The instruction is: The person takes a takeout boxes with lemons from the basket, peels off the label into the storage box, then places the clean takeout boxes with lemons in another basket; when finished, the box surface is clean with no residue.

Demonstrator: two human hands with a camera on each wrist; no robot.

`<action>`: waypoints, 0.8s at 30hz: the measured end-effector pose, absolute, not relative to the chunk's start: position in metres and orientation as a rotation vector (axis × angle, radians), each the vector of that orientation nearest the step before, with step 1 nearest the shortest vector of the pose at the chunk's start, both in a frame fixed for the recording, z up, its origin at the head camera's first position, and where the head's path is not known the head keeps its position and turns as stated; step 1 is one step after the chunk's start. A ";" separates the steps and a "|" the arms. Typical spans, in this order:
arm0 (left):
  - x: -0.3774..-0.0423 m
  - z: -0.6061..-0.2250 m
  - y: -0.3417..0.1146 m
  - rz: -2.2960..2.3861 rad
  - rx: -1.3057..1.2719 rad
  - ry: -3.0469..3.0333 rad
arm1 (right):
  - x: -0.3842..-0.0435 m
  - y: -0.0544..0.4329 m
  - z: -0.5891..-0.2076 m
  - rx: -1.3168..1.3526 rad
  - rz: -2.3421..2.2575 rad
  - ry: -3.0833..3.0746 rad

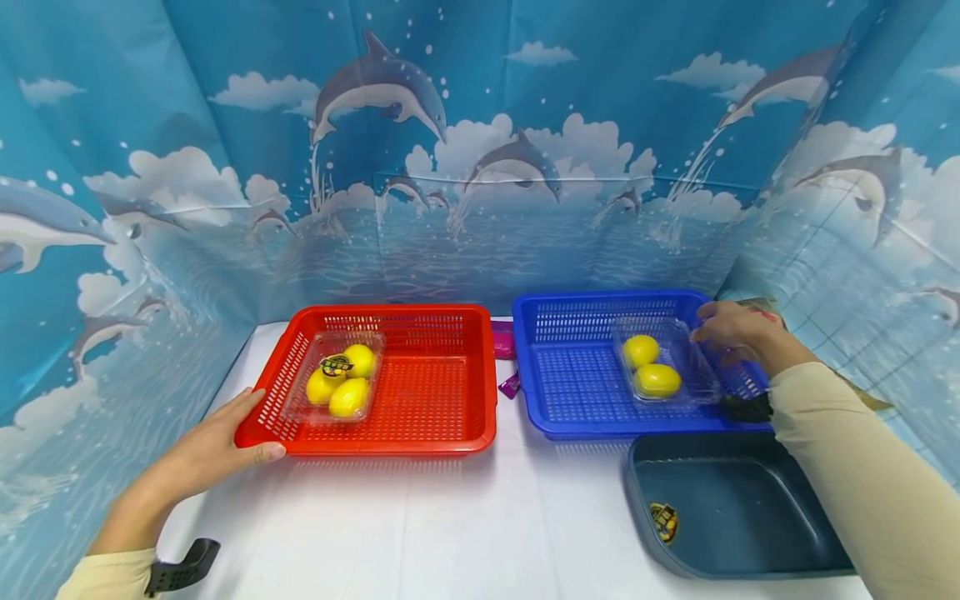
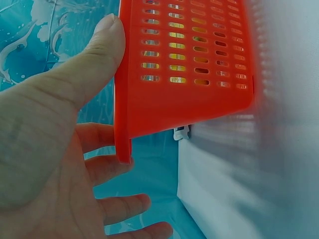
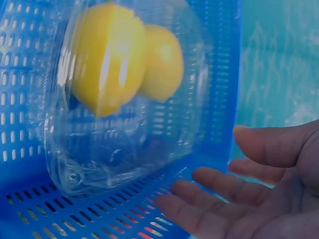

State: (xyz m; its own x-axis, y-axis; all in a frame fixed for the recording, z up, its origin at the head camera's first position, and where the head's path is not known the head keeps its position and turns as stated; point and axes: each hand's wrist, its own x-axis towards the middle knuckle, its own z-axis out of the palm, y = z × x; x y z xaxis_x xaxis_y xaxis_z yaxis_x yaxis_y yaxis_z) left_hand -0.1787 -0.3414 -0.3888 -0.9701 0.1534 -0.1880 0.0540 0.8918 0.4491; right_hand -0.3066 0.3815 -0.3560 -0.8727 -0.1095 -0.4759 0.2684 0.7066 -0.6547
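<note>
My left hand (image 1: 202,446) rests at the near left corner of the red basket (image 1: 420,446). In the left wrist view its thumb lies along the rim, and the fingers spread past the corner. Inside that basket, a clear plastic box (image 1: 375,350) with a round label holds three lemons (image 1: 348,398). My right hand (image 1: 738,329) hovers over the right side of the blue basket (image 1: 570,429), fingers loosely extended and holding nothing. Just left of its fingertips lies another clear plastic box (image 3: 124,167), tilted against the basket wall, with two lemons (image 1: 657,381) in it.
A dark grey-green tray (image 1: 735,508) stands in front of the blue basket, a round label (image 1: 663,522) inside at its left. Purple packets (image 1: 502,342) lie between the baskets. Packaging (image 1: 862,392) sits right of the blue basket, partly behind my arm. A dolphin-print curtain (image 1: 480,208) surrounds the table.
</note>
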 end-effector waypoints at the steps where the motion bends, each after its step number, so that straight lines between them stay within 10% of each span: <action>1: -0.178 -0.389 -0.341 0.665 0.156 2.841 | -0.305 0.381 -0.354 0.112 -1.051 2.437; 24: -0.178 -0.388 -0.340 0.649 0.159 2.843 | -0.266 0.337 -0.335 -0.023 -1.447 2.474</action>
State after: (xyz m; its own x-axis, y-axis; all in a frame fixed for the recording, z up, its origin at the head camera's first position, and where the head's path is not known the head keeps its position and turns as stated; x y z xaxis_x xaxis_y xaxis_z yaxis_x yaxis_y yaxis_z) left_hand -0.1782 -0.3403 -0.3881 -0.9698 0.1534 -0.1894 0.0559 0.8965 0.4396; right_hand -0.2662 0.3373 -0.3346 -0.9622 -0.1509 -0.2268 0.1236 0.4999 -0.8572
